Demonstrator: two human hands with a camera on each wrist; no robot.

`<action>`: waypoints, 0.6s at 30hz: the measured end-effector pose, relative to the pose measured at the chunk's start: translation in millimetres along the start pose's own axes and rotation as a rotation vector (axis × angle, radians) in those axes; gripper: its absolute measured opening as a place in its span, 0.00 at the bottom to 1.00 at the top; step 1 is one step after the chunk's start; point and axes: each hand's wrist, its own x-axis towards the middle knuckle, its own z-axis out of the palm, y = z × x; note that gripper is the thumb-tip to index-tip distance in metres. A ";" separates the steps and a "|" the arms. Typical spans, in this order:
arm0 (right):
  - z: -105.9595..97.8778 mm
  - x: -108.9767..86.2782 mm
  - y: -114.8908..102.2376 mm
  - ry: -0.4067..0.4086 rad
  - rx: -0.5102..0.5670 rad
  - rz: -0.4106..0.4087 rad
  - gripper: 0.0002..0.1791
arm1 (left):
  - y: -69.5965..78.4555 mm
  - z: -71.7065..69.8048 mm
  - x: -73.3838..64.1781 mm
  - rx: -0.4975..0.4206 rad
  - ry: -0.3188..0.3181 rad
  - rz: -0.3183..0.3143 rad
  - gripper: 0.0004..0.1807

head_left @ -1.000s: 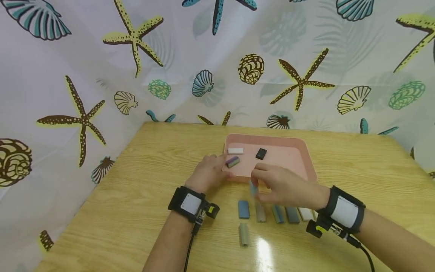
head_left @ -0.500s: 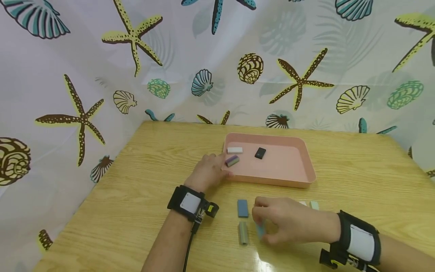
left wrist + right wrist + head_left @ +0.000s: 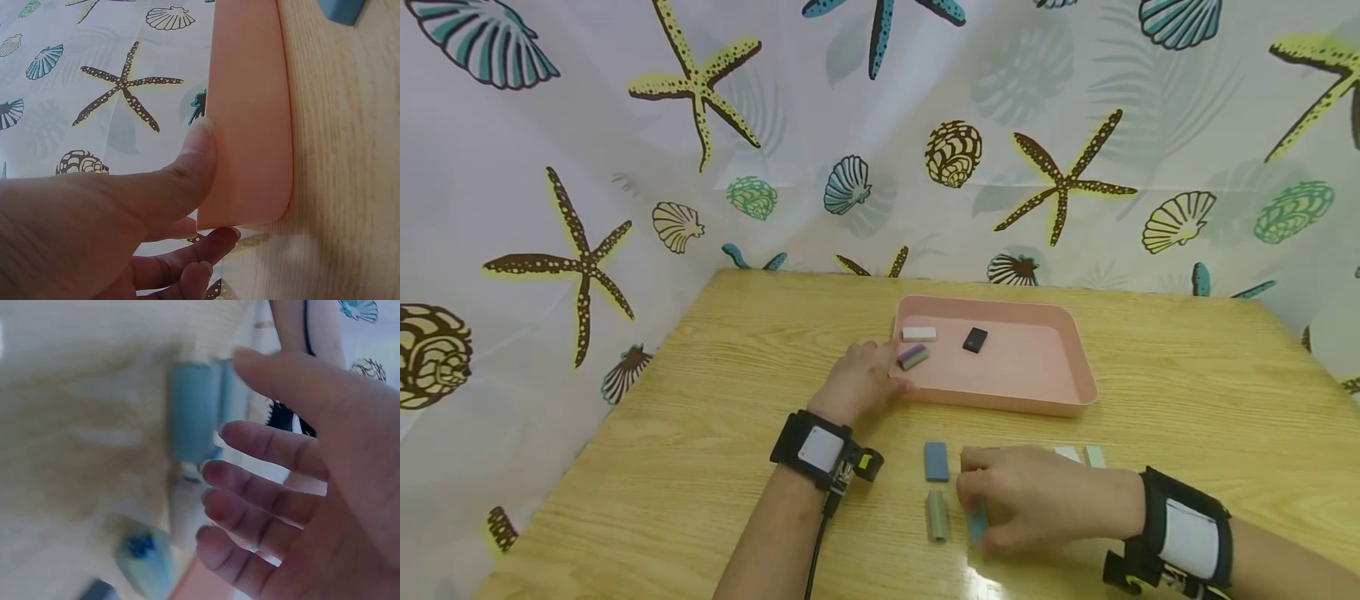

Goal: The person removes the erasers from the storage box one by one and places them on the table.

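Note:
My left hand (image 3: 861, 383) grips the near left corner of a pink tray (image 3: 1000, 402); in the left wrist view its thumb presses one wall (image 3: 250, 112) and the fingers curl round the corner. Over the near table, my right hand (image 3: 1030, 500) is at a light blue, eraser-like block (image 3: 977, 525). The right wrist view has that block (image 3: 192, 412) on the table, just off the parted thumb and fingertips. To its left lie a blue block (image 3: 936, 462) and a greenish striped block (image 3: 937, 517). The right hand hides other blocks in the row.
Inside the tray are a white block (image 3: 919, 334), a purple and green block (image 3: 913, 357) and a black block (image 3: 975, 340). Beyond the right hand lie a white block (image 3: 1067, 453) and a pale green one (image 3: 1094, 457). A patterned cloth (image 3: 880, 167) hangs behind the table.
My right hand has carried the light blue block from in front of the tray down towards me, onto the table beside the greenish block. The left hand stays on the tray corner.

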 end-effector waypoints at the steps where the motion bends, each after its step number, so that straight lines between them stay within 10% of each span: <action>1: -3.3 1.9 2.4 0.010 0.002 0.006 0.10 | -0.3 -0.3 0.0 0.001 0.002 0.002 0.37; 11: -36.3 24.9 63.8 0.343 -0.229 0.142 0.06 | -3.4 0.6 0.4 0.003 0.016 0.013 0.36; 18: -44.8 36.5 95.7 0.355 -0.189 0.364 0.04 | -3.3 1.6 1.1 -0.003 0.026 0.025 0.39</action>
